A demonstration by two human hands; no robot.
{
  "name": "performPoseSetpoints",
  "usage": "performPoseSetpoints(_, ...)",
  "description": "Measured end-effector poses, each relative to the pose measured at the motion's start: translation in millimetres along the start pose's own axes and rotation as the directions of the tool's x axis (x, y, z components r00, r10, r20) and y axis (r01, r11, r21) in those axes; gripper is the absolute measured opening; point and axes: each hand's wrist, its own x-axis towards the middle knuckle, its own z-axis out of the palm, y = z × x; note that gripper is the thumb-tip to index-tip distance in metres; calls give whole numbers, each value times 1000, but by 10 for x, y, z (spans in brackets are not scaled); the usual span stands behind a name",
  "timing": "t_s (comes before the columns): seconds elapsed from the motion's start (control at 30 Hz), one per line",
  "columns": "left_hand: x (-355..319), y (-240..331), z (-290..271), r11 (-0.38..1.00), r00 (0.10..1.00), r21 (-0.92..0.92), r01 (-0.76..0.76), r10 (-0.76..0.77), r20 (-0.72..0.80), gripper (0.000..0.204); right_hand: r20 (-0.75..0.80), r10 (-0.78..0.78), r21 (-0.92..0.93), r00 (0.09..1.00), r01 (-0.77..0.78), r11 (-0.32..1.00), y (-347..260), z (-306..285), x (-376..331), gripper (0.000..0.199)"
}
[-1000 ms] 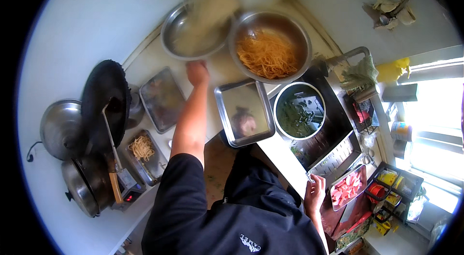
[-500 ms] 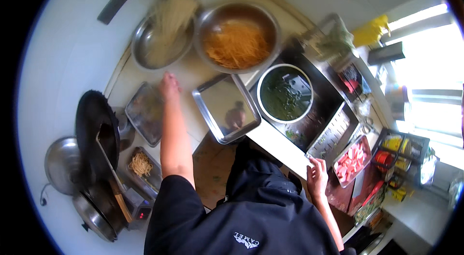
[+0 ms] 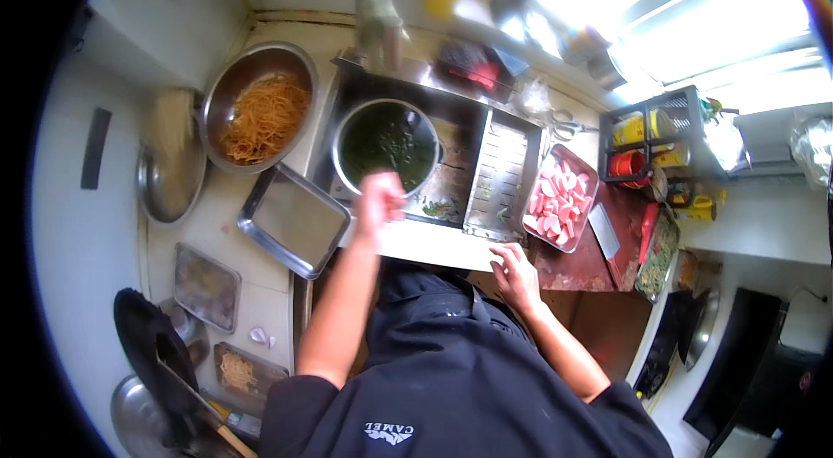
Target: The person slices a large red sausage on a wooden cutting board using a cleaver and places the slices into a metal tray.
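My left hand, smeared by motion, is over the front rim of a round metal pot of dark water with green leaves, which stands in the sink. Its fingers are too blurred to read. At the counter's front edge, below a slotted metal drain tray, my right hand has loosely bent fingers with nothing seen in them. To the left of the pot lies a shallow rectangular steel tray. Behind that tray stands a big steel bowl of orange shreds.
A tray of pink slices and a cleaver sit by the red-brown cutting board at right. At left are a bowl with pale noodles, a clear container and a black wok. A condiment rack stands farther right.
My view has turned to the right. My left hand has left the counter near the noodle bowl and come across to the pot in the sink. The right hand remains by the counter edge.
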Motion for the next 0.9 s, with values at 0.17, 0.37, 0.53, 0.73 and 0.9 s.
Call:
performPoseSetpoints(0.17,497,-1193,1697,987,944,155,41,-89,318,20,-115,69,37,991,-65,997,312,-105,-387,27)
performPoseSetpoints(0.37,734,-1698,2508,361,676,574,-736,339,654,62,-109,74,38,991,-70,997,672,-208,-636,29)
performPoseSetpoints(0.53,382,-1162,1454,563,860,680,-470,464,210,37,-238,-109,-4,965,111,994,939,-223,-578,29)
performPoseSetpoints(0.73,-546,-287,-1064,222,234,971,93,943,-238,38,-108,-43,108,993,55,993,833,-126,-336,29)
performPoseSetpoints(0.9,-1288,-448,-2043,443,328,695,566,653,-683,53,50,-104,110,993,98,989,403,61,112,28)
